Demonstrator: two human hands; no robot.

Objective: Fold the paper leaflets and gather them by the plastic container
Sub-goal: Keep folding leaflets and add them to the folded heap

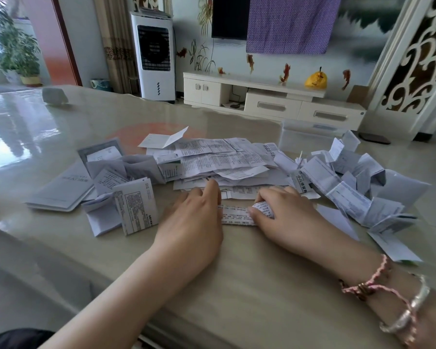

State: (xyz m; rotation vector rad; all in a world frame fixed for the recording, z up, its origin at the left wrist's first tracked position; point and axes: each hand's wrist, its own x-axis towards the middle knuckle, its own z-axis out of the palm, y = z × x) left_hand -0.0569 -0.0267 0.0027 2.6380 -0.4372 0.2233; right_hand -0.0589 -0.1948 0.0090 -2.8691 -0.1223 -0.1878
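A narrow printed leaflet strip [237, 215] lies on the glossy table in front of me. My left hand [194, 217] rests flat on its left end, fingers straight. My right hand [285, 215] curls its fingers round the strip's rolled right end. Behind the hands sits a heap of unfolded leaflets [224, 159]. Folded leaflets [350, 182] are piled at the right, beside a clear plastic container [305, 137] at the back right. More folded leaflets [134, 207] lie at the left.
The beige table [249, 285] has its near edge just below my forearms. A grey booklet [61, 190] lies at the left, and a small grey object [54, 96] at the far left corner. Beyond the table stand an air cooler and a TV cabinet.
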